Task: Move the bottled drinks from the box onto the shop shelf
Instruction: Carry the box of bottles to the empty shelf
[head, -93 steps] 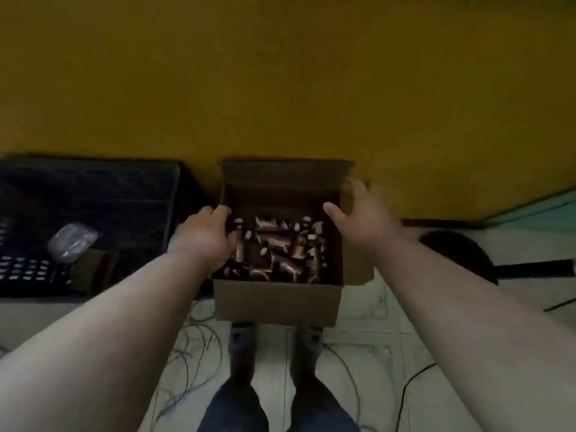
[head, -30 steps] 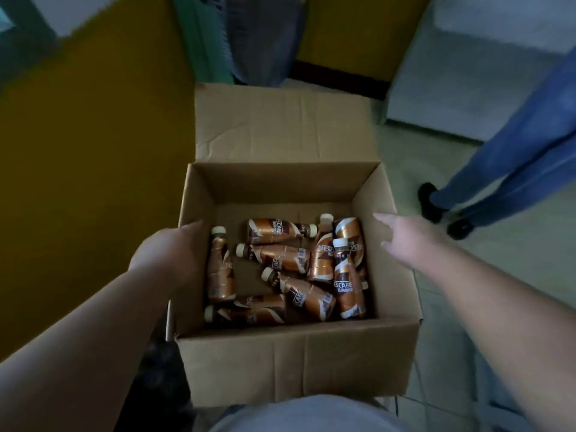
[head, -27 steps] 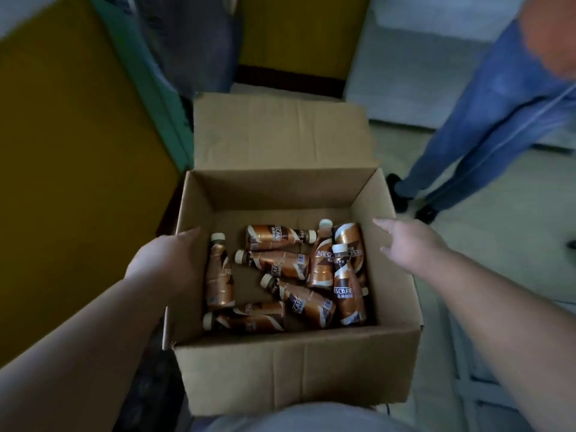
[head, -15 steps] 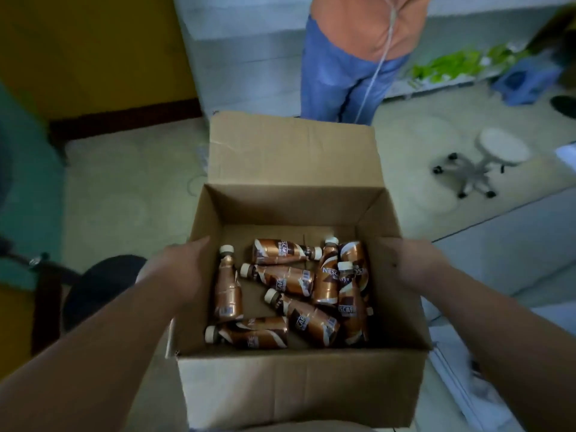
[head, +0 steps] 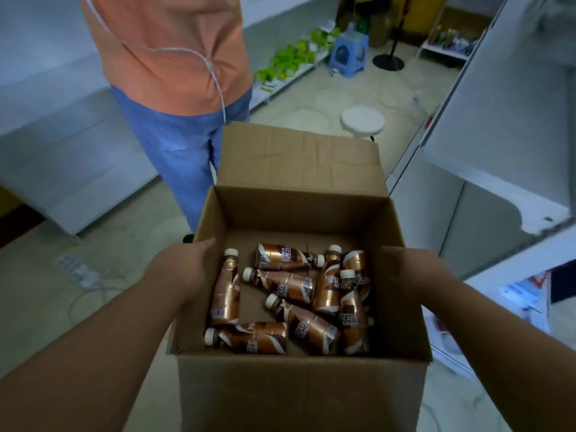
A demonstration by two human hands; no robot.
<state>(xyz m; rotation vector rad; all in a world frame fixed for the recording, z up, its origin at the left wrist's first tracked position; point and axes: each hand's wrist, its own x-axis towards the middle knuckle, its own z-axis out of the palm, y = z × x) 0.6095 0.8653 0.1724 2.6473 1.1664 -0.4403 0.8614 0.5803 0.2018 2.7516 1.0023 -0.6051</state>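
I carry an open cardboard box (head: 299, 397) in front of me, its far flap standing up. Several brown bottled coffee drinks (head: 290, 285) with white caps lie jumbled on its bottom. My left hand (head: 180, 269) presses against the outside of the left wall, thumb along the rim. On the opposite wall my right hand (head: 411, 272) lies the same way, its fingers hidden behind the cardboard. White shop shelves (head: 505, 194) stand close at the right, beside the box.
A person in an orange shirt and blue jeans (head: 174, 73) stands just beyond the box, at the left. A white round stool (head: 361, 121), a blue plastic stool (head: 347, 54) and green packs (head: 290, 60) on a low shelf lie further back. A power strip with cables (head: 74, 269) lies on the floor at the left.
The box has been lifted from the floor by the yellow wall and carried round to the right. The standing person and the white shelves have come closer. Both hands keep their place on its sides.
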